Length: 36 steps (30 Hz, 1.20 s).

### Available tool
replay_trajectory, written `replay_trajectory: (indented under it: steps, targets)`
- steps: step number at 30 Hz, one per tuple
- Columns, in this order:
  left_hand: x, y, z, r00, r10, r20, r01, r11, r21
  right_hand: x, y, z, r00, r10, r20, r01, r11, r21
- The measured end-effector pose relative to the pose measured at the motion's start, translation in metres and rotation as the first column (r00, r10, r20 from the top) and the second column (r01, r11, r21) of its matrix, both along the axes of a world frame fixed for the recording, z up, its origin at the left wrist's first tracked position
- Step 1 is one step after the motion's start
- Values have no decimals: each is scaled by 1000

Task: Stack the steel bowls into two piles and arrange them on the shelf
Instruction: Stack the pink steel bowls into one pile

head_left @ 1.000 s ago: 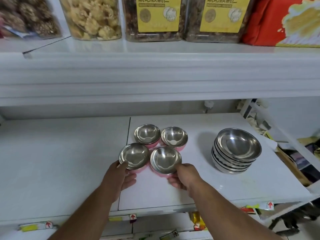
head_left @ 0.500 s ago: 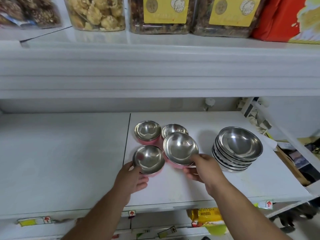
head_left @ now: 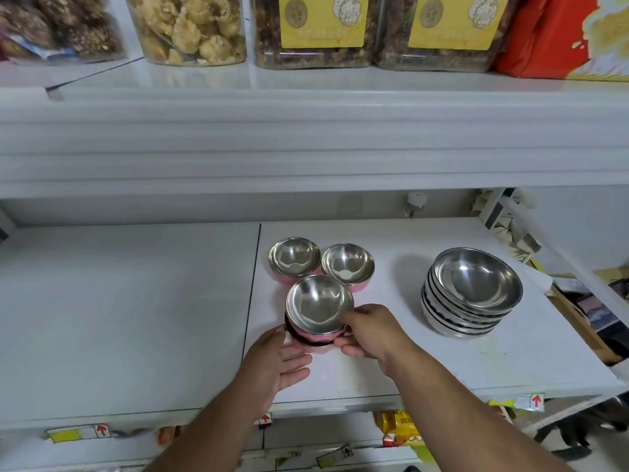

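**Nesting one pink-sided bowl into another**

On the lower shelf, near its front edge, my right hand has its grip closed on the rim of the upper small bowl, which sits tilted in the lower small bowl. My left hand is open, palm against the lower bowl's side, steadying it. Two more small bowls stand just behind, touching each other. The large pile stands well apart to the right.

Assessment: the upper bowl is not yet seated. I should level its rim before releasing and keep the left palm braced so the base does not slide.
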<state>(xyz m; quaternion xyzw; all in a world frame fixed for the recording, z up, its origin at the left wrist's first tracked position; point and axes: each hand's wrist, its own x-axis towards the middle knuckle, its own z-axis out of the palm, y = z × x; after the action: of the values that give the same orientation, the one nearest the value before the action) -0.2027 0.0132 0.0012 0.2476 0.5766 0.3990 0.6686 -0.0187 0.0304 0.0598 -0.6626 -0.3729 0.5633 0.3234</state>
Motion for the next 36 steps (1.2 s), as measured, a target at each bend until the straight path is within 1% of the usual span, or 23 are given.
replay_trajectory:
  steps: [4, 7, 9, 11, 13, 15, 19, 22, 25, 28, 31, 36]
  targets:
    - [-7, -1, -5, 999, -40, 6, 39, 999, 6, 4, -1, -1, 1000, 20, 0, -20, 1000, -15]
    - [-12, 2, -4, 997, -62, -55, 62, 998, -5, 12, 0, 0, 1000, -25, 5, 25, 1000, -17]
    - [-18, 13, 1, 989, -4, -150, 3, 1000, -10, 19, 8, -3, 995, -99, 28, 98, 995, 8]
    - [-27, 34, 5, 966, 77, -248, -75, 997, 19, 23, 18, -5, 982, -185, 28, 184, 982, 43]
    - [-34, 60, 12, 947, 131, -293, -115, 991, 69, 26, 30, -7, 971, -239, 13, 238, 970, 52]
    - [-36, 84, 18, 942, 126, -312, -102, 991, 91, 26, 42, -10, 968, -250, -6, 250, 968, 33]
    - [-26, 119, 22, 951, 40, -307, -23, 998, 58, 23, 61, -24, 965, -245, -99, 244, 970, -21]
    - [-18, 133, 21, 960, 18, -279, -9, 999, 35, 24, 70, -34, 964, -232, -133, 226, 973, -55]
    - [-14, 141, 15, 974, 31, -224, -23, 999, 36, 27, 75, -40, 958, -253, -136, 245, 967, -70]
    - [-14, 150, 10, 977, 44, -207, -39, 999, 25, 32, 80, -42, 952, -267, -149, 259, 963, -72]
    - [-18, 150, 14, 973, 61, -220, -53, 998, 43, 34, 85, -43, 953, -262, -154, 254, 964, -74]
    - [-41, 141, 39, 958, 114, -265, -82, 988, 129, 33, 95, -45, 956, -256, -144, 244, 965, -92]
